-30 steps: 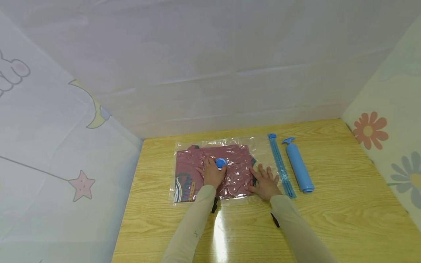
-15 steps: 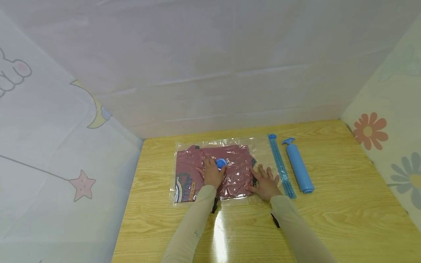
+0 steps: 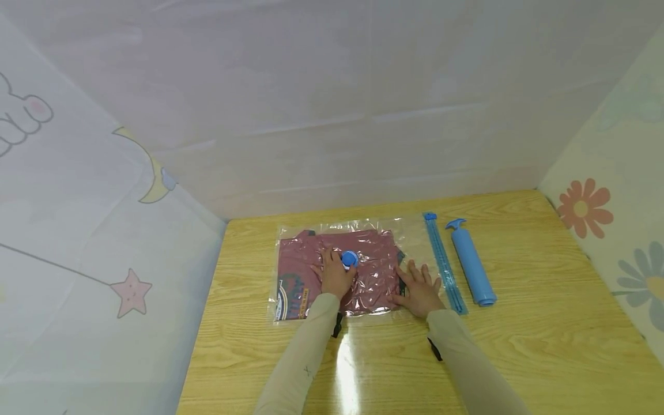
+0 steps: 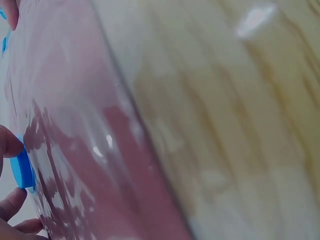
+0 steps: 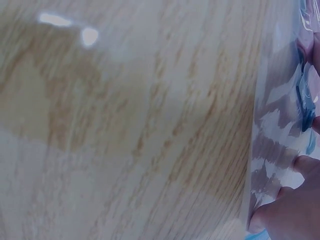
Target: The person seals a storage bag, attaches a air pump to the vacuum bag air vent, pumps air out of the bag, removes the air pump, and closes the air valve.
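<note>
A maroon garment [image 3: 298, 253] with a printed design lies flat inside a clear vacuum storage bag [image 3: 410, 230], whose film is wrinkled and shiny. My left hand [image 3: 336, 278] rests on the bag at its round blue valve cap [image 3: 349, 259]. In the left wrist view, the thumb and a finger touch opposite sides of the cap [image 4: 21, 170], pinching it. My right hand [image 3: 419, 293] lies with spread fingers on the bag's right part, by the garment's edge. In the right wrist view, that hand [image 5: 292, 210] touches the clear film.
Along the bag's right end runs a blue zip seal [image 3: 443, 262] with a blue slider [image 3: 430, 216] at its far end. A blue hand pump [image 3: 472, 265] with a T-shaped handle lies to its right on the wooden table [image 3: 550, 323]. Printed cloth walls border the table.
</note>
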The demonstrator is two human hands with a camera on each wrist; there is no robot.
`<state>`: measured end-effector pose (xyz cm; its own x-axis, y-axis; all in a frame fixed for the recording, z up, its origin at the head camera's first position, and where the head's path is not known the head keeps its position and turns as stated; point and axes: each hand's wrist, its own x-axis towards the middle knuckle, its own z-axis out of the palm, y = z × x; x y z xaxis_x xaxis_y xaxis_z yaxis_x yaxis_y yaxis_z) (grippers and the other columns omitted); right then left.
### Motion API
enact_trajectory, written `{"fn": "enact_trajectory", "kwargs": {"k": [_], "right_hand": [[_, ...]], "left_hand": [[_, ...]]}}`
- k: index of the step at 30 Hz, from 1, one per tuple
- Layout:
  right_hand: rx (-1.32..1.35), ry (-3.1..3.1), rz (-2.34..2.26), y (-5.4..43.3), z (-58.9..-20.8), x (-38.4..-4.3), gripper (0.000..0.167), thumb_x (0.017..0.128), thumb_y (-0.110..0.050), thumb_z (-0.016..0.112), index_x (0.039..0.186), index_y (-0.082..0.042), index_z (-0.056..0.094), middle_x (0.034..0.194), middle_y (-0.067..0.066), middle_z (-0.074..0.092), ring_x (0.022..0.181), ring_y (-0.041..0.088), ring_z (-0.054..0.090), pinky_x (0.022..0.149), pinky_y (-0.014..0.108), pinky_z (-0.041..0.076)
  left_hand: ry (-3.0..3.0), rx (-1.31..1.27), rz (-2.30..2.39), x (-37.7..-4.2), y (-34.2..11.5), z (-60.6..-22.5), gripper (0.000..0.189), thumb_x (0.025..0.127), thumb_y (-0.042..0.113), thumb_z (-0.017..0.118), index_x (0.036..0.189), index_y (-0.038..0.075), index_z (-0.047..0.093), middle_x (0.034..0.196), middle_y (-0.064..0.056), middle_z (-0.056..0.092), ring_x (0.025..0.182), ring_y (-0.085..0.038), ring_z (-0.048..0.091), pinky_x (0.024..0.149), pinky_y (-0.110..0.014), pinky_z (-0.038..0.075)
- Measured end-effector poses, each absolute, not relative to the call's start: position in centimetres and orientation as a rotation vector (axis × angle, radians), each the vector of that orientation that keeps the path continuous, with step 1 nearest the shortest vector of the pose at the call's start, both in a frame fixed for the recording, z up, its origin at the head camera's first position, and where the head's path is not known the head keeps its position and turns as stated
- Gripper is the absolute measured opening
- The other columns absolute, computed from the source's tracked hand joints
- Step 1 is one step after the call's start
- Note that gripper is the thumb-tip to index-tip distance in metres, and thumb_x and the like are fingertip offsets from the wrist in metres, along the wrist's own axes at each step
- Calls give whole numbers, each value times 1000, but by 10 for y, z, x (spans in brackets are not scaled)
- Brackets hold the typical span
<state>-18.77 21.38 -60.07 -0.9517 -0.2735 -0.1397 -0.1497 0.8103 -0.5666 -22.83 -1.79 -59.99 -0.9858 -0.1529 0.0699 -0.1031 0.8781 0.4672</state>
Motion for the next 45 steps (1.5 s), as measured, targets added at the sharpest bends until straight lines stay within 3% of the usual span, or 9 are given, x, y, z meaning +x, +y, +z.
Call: {"fn": "enact_trajectory", "kwargs": {"k": [8, 24, 28, 36, 45], "right_hand": [[-334, 2795, -842, 216, -603, -188, 87, 82, -52, 69, 151, -14, 31, 159, 26, 11, 143, 56, 2, 101, 83, 0], [-324, 2792, -852, 216, -598, -187, 86, 82, -48, 71, 151, -13, 32, 158, 27, 12, 143, 56, 2, 101, 82, 0], [-323, 2793, -849, 216, -600, -187, 86, 82, -49, 71, 151, -14, 33, 158, 27, 12, 143, 56, 2, 101, 82, 0], [-318, 2788, -839, 216, -603, -188, 87, 82, -51, 70, 151, -15, 32, 159, 26, 12, 143, 54, 2, 103, 81, 0], [-325, 2788, -853, 215, -602, -187, 85, 82, -50, 71, 150, -14, 34, 159, 26, 11, 143, 55, 2, 103, 81, -1]], "left_hand": [[-2957, 166, -741, -228, -18, -598, 51, 85, 33, 68, 126, 6, 52, 148, -17, 36, 147, -43, 15, 103, -81, 4], [-2947, 195, -754, -229, -15, -595, 47, 88, 35, 69, 125, 9, 55, 146, -16, 38, 145, -40, 24, 104, -80, 3], [-2961, 208, -714, -230, -15, -599, 52, 88, 39, 68, 127, 8, 53, 148, -16, 36, 142, -40, 31, 105, -80, 5], [-2957, 249, -675, -231, -13, -599, 62, 88, 51, 64, 126, 3, 50, 149, -18, 35, 143, -39, 29, 103, -81, 9], [-2928, 304, -603, -232, -9, -598, 59, 87, 49, 66, 122, 3, 52, 143, -17, 41, 143, -37, 30, 103, -81, 14]]}}
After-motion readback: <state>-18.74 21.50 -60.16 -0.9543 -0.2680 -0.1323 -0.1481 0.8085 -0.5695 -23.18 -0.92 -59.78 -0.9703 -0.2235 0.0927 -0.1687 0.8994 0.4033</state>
